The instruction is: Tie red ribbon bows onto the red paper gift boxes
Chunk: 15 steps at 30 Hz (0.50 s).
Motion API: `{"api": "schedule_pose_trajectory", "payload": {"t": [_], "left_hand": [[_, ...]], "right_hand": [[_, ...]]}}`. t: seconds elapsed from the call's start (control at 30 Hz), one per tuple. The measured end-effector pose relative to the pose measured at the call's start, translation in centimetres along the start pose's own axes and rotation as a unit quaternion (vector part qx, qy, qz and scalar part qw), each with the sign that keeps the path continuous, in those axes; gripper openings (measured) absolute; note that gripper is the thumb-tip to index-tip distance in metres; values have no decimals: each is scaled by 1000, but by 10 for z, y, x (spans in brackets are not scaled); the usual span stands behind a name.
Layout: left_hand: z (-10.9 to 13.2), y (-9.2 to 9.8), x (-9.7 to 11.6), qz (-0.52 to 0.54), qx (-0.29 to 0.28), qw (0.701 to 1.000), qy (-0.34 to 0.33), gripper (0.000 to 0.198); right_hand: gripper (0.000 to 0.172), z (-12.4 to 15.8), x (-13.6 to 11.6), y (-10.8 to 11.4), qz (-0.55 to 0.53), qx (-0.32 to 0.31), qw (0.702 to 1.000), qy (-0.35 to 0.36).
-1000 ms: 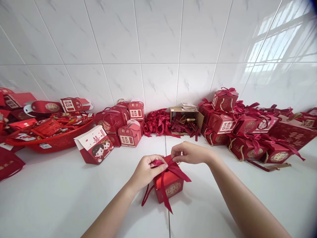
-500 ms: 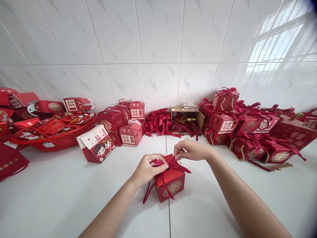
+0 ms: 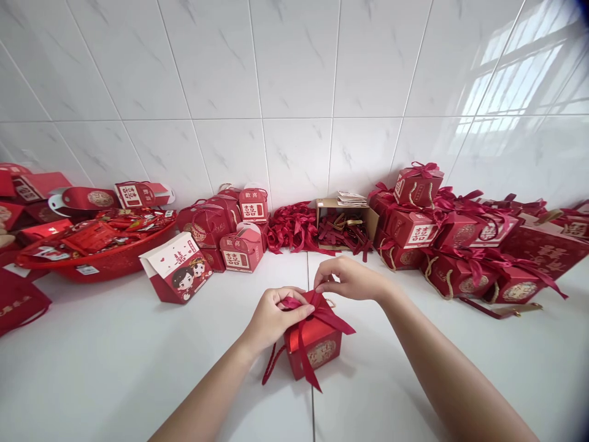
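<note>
A small red gift box [image 3: 317,350] stands on the white tiled floor in front of me, with a dark red ribbon [image 3: 322,313] across its top and tails hanging down its front. My left hand [image 3: 273,316] pinches a loop of the ribbon at the box's left top edge. My right hand [image 3: 347,279] pinches the other loop just above the box's far top edge. Both hands are closed on the ribbon.
Finished ribboned red boxes [image 3: 423,230] are piled at the right along the wall. A cardboard box [image 3: 343,224] and a heap of loose ribbons [image 3: 292,227] lie at the back. Red house-shaped boxes [image 3: 242,248] and a red basket [image 3: 99,261] sit left.
My hands shifted slightly on the ribbon, the right hand moving a little left and up. The box tilted a little and the ribbon tail now hangs lower down its front.
</note>
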State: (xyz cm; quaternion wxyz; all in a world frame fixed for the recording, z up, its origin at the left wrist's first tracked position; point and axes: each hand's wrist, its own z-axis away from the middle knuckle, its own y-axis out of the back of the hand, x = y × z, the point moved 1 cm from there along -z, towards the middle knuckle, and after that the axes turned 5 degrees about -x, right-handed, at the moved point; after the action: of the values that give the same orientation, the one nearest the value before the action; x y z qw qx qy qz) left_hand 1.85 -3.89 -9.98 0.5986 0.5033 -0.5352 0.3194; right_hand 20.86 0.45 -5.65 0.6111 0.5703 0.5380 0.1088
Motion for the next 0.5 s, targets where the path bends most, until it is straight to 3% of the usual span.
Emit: {"api": "schedule_pose_trajectory", "payload": {"t": [0.2,0.4,0.5], "left_hand": [[-2,-1,-2,-10,-2,1000,5,20],[-4,-2,-6,-2,-20,999,-34,20],[-5,1,-8,2,-1,998,-65,26]], "right_hand": [[8,1,4,3,4,2,1000,6],[12,1,0,0,56,-5,998,-19],[13,2,-8,-2,63,16,998,-16]]}}
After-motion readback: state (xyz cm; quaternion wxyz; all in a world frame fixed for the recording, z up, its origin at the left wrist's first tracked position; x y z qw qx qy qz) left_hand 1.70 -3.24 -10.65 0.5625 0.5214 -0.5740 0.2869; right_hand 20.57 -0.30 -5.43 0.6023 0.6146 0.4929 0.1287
